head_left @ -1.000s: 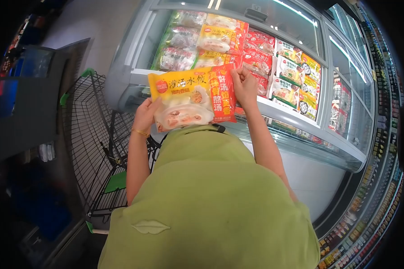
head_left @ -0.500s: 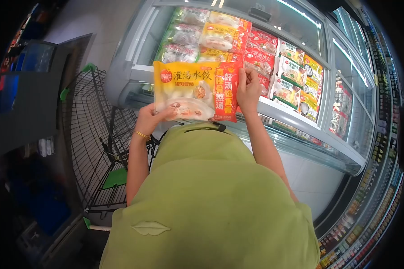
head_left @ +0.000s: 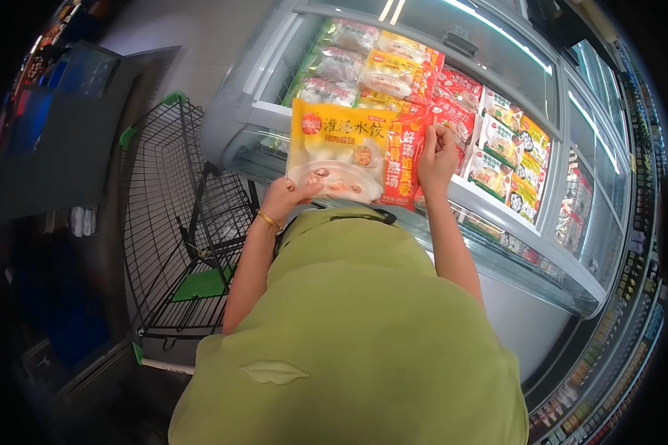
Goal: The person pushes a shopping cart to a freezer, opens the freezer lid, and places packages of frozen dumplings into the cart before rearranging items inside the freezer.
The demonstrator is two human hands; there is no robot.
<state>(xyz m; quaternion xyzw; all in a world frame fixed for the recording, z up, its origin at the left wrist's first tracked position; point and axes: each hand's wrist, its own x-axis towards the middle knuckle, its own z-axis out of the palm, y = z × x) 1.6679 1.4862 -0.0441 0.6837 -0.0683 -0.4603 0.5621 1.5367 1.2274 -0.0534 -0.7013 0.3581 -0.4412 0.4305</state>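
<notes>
- Gripping the bag (head_left: 341, 156) by its lower left corner: the left hand (head_left: 288, 197), thumb laid over the front.
- Right hand (head_left: 439, 157): fingers curled, pinching the bag's right edge.
- Position of the bag, yellow and red: raised in front of the person, printed face toward them, before the open freezer (head_left: 234, 104) and its packs (head_left: 390, 73).
- Black wire cart (head_left: 189, 237): at the person's left, near the freezer.

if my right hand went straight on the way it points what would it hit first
Probably the red packs in the freezer, just beyond your right hand and the yellow-and-red bag it grips, though one view leaves the depth between unclear.
</notes>
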